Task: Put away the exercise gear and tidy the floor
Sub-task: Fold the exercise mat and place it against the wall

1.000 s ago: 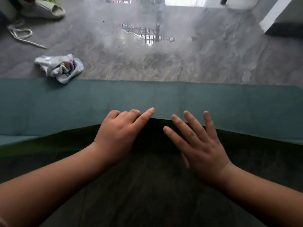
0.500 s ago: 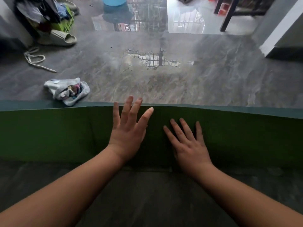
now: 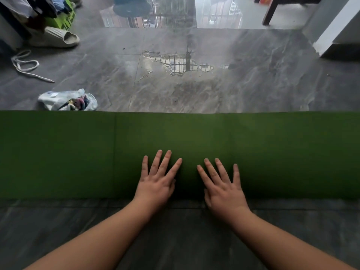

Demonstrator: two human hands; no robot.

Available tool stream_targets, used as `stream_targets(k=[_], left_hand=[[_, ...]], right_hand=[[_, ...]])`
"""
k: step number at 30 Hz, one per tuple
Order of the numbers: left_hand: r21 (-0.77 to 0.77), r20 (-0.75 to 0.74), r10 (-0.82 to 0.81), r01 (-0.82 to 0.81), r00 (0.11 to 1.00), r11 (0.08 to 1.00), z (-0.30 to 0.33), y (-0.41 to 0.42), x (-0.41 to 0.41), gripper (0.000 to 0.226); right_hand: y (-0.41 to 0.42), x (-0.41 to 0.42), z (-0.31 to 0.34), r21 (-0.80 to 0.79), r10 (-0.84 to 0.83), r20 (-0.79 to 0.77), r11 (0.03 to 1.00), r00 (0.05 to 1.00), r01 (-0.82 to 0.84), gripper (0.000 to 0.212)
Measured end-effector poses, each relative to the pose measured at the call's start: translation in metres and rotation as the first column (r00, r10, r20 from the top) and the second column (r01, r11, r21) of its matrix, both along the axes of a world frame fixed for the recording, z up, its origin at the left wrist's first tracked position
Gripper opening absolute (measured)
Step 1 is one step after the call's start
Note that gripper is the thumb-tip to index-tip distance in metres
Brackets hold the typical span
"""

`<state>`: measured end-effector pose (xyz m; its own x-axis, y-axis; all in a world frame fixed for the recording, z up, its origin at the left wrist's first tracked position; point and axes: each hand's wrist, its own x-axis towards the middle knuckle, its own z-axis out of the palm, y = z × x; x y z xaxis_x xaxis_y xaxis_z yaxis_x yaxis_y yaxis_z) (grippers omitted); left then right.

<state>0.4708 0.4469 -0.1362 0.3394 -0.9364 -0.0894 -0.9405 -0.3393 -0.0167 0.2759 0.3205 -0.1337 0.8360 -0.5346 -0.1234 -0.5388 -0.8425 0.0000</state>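
Observation:
A green exercise mat (image 3: 78, 152) lies folded over as a wide band across the grey floor, its far edge straight. Both of my hands press flat on its near half, side by side. My left hand (image 3: 157, 180) has its fingers spread, palm down. My right hand (image 3: 222, 184) lies the same way just to its right. Neither hand holds anything.
A crumpled pale cloth bag (image 3: 68, 100) lies just beyond the mat at left. A white cord (image 3: 25, 65), a beige slipper (image 3: 58, 38) and a pile of clothes (image 3: 39, 8) are at far left. A puddle (image 3: 179, 63) sits mid-floor. A white wall corner (image 3: 331, 32) stands at right.
The mat's near flap has been folded forward, so its green underside now covers the teal top. My hands slid forward and flattened on it.

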Motion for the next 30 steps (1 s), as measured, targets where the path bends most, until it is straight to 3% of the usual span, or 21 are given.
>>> stream_targets(k=[7,14,19,25,30], left_hand=[[0.040,-0.084,0.056,-0.053,0.995,0.998,-0.032,0.002,-0.011,0.068],[0.212,-0.177,0.101,-0.063,0.979,0.975,-0.048,0.010,-0.012,0.069],[0.275,-0.271,0.050,0.028,0.961,0.961,-0.047,0.015,0.003,0.074],[0.198,-0.210,-0.066,0.108,0.976,0.974,-0.039,0.024,0.008,0.073],[0.173,-0.166,-0.083,0.112,0.983,0.979,-0.024,0.029,0.007,0.092]], right_hand=[[-0.006,-0.010,-0.028,0.098,-0.098,-0.080,0.990,0.992,0.106,0.075],[-0.015,-0.013,-0.045,0.215,-0.089,-0.167,0.969,0.982,0.124,0.061],[-0.021,-0.015,-0.041,0.281,-0.021,-0.242,0.955,0.970,0.091,0.085],[-0.021,-0.012,-0.040,0.292,0.055,-0.251,0.956,0.967,0.022,0.101],[-0.017,0.002,-0.018,0.288,0.014,-0.276,0.955,0.961,0.069,0.101]])
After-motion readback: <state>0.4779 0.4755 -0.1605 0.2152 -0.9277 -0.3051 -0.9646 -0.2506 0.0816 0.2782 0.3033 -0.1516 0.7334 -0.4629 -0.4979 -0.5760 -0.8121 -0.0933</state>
